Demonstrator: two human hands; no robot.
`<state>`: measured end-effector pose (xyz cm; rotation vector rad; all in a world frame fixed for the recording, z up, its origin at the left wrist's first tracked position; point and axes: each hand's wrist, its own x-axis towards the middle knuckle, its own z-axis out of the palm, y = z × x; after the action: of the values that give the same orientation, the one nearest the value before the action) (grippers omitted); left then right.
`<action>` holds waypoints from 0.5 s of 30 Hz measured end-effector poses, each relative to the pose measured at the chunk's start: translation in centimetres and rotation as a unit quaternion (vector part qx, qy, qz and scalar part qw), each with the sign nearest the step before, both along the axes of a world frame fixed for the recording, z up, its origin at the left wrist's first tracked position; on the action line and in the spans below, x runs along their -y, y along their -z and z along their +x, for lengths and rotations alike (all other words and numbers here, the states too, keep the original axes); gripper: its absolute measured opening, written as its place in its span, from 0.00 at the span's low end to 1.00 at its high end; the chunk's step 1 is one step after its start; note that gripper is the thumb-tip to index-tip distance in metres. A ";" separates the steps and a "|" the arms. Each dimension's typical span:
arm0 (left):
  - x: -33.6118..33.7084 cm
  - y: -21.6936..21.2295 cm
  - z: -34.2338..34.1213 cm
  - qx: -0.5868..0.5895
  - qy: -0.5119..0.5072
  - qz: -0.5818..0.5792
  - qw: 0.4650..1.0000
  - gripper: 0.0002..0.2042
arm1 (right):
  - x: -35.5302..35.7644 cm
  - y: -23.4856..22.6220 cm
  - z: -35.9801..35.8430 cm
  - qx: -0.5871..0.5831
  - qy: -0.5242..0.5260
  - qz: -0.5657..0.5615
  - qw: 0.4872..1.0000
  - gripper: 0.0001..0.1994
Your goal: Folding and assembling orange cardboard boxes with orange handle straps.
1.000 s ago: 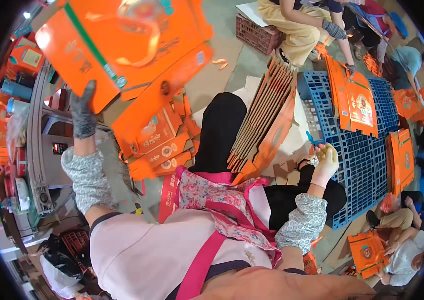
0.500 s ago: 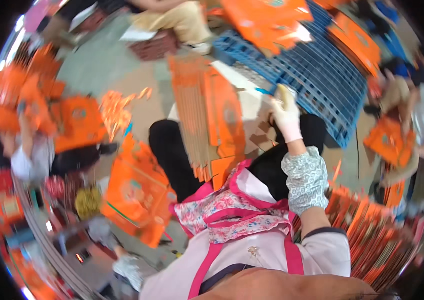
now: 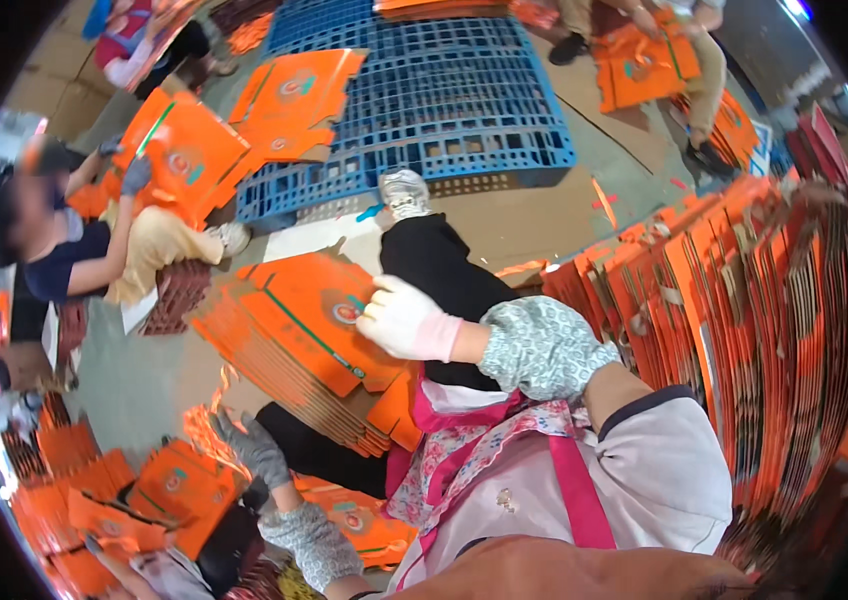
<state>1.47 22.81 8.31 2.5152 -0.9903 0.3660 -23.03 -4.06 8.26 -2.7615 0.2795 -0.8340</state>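
A stack of flattened orange cardboard cartons (image 3: 289, 390) lies between my knees, and the top carton (image 3: 294, 300) bears a green line and a round emblem. My right hand (image 3: 404, 322), in a white glove, is over this carton's right part with its fingers curled in; whatever they may hold is hidden. My left hand (image 3: 256, 452), in a grey glove, is at the left of the stack beside my knee. Its fingers are apart, close to a tangle of orange strips (image 3: 206, 432) that appears behind them.
A blue plastic pallet (image 3: 464, 100) lies ahead with orange cartons on it. To my right stands a long row of orange cartons on edge (image 3: 704, 300). A seated co-worker (image 3: 74, 250) at the left handles a carton; others sit farther off.
My view has swung to the right. My right hand has come from beside the pallet back over the stack. The left hand, at the lower left before, is now beside the stack.
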 end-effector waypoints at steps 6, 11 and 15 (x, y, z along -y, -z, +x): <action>10.5 4.3 -0.8 -0.050 0.027 0.123 0.991 0.27 | -1.5 -0.3 0.5 -0.079 -0.039 0.018 0.996 0.04; 11.8 4.9 -2.4 0.042 -0.005 0.205 0.978 0.25 | -2.7 1.3 1.1 -0.110 -0.083 0.019 0.990 0.06; 10.9 4.1 -2.4 0.035 -0.012 0.179 0.983 0.25 | -3.5 0.9 2.6 -0.167 -0.144 0.033 0.975 0.06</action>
<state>-0.95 11.96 4.23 2.8534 -1.1413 0.3060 -20.45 -0.60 7.37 -2.7760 -0.0382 -0.2816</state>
